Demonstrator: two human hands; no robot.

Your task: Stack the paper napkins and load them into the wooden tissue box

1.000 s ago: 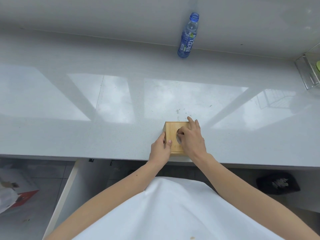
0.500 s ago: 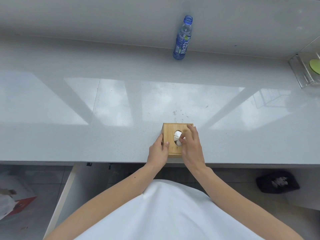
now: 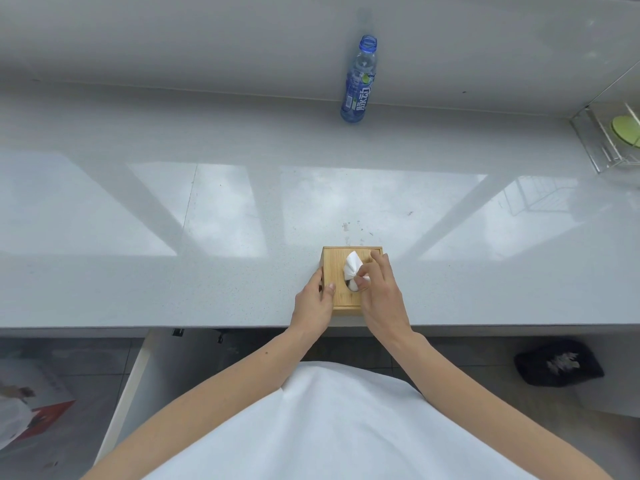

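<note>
A small wooden tissue box (image 3: 337, 268) stands near the front edge of the grey counter (image 3: 207, 216). A white paper napkin (image 3: 352, 266) sticks up out of the round hole in its lid. My right hand (image 3: 379, 289) pinches the napkin between thumb and fingers just above the hole. My left hand (image 3: 317, 299) holds the box's left side, thumb on the lid. The inside of the box is hidden.
A blue drink bottle (image 3: 358, 83) stands at the back against the wall. A clear acrylic holder (image 3: 602, 140) with a green disc sits at the far right. Below the counter are a black bin (image 3: 557, 362) on the right and bags on the floor at the left.
My right hand went from fingers in the lid's hole to pinching a napkin and drawing it up out of the hole. The left hand stayed on the box.
</note>
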